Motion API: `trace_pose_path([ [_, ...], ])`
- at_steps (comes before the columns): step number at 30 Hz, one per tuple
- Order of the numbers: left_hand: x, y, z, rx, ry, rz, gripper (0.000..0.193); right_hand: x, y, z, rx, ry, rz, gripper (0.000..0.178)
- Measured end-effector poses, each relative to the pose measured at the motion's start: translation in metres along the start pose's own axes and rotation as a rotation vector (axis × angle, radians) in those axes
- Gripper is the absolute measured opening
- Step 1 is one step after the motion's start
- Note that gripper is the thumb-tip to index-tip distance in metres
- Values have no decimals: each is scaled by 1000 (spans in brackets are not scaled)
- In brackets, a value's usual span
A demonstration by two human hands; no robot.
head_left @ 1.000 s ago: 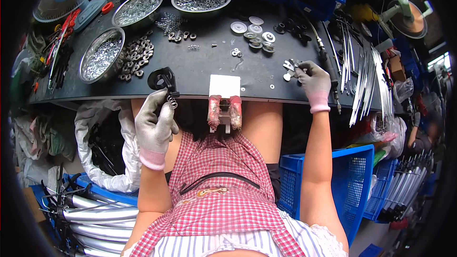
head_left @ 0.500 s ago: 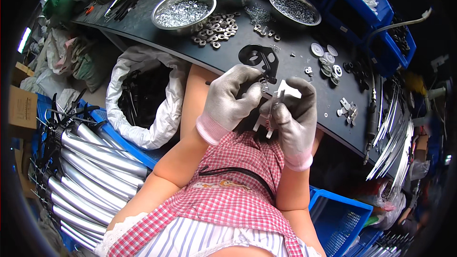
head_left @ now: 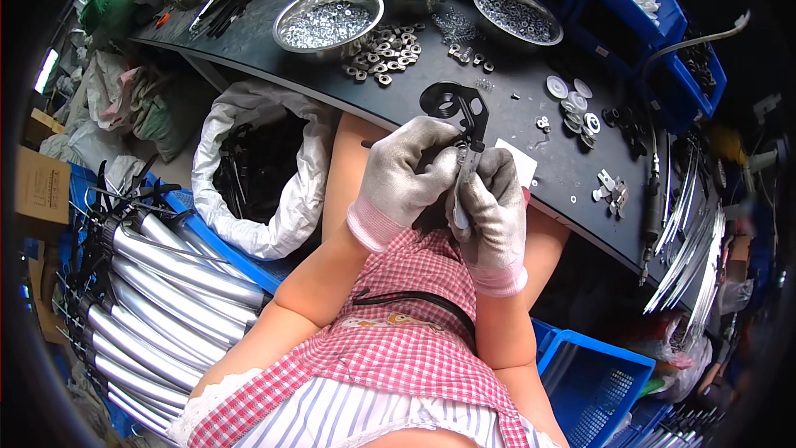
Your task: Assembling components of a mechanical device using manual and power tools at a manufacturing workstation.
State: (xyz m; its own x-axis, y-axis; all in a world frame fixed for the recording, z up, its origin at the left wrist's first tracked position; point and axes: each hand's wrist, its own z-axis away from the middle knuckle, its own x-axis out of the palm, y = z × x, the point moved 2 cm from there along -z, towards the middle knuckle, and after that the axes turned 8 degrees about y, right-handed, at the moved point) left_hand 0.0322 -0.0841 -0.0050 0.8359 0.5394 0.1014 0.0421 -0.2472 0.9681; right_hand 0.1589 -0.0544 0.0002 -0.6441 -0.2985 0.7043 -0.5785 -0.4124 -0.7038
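Observation:
Both my hands wear pale grey-white gloves with pink cuffs and meet above my lap at the table's front edge. Closed around the lower end of a black bracket with a round ring, my left hand keeps it raised. My right hand pinches a narrow silver metal piece against the bracket's lower end. The fingertips hide where the two parts meet. Behind the right fingers shows a white flat piece; whether it is touched I cannot tell.
On the dark table stand metal bowls of small hardware, beside loose nuts, white discs and small metal clips. Blue bins line the back right. A white sack and silver tubes sit left, a blue basket right.
My right hand has moved left, bringing its metal piece up against the bracket. A small coil seen hanging below the right fingers no longer shows. The left hand keeps its grip.

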Motion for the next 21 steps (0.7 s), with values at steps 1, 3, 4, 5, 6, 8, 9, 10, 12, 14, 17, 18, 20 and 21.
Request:
trace_pose_path([
  [1, 0, -1, 2, 2, -2, 0, 15, 1, -1, 1, 34, -1, -32, 20],
  [3, 1, -3, 4, 52, 7, -50, 15, 1, 1, -2, 61, 6, -96, 22],
  [4, 0, -5, 6, -17, -10, -4, 15, 4, 3, -2, -7, 57, -47, 23],
  [5, 2, -7, 8, -19, -10, -6, 15, 6, 5, -1, -75, 107, 2, 24],
  [6, 5, -10, 10, -54, -8, 119, 16, 7, 7, 2, -183, 109, 51, 26],
  [8, 10, -7, 12, -73, -55, 220, 21, 0, 13, -5, -292, 125, 88, 27],
  [9, 11, -7, 13, -74, -55, 222, 21, -2, 13, -7, -402, 139, 126, 28],
  [10, 10, -7, 15, -75, -59, 241, 21, 2, 12, -5, -472, 145, 172, 28],
  [12, 1, -5, 20, -191, -139, 211, 31, 2, 13, -1, -539, 148, 231, 28],
  [14, -1, 6, 25, -125, -216, 228, 40, -1, 14, -2, -667, 113, 291, 29],
  [17, -15, 2, 28, -7, -341, 97, 67, 6, 12, 7, -566, 76, 307, 28],
  [18, -20, -2, 26, 35, -327, 20, 65, -4, 6, 1, -530, 58, 553, 23],
  [20, -38, -1, 22, 216, -289, -271, 64, -11, -13, -14, -190, -112, 818, 22],
  [21, -46, -5, 22, 223, -281, -269, 64, -16, -20, -24, -20, -169, 926, 23],
])
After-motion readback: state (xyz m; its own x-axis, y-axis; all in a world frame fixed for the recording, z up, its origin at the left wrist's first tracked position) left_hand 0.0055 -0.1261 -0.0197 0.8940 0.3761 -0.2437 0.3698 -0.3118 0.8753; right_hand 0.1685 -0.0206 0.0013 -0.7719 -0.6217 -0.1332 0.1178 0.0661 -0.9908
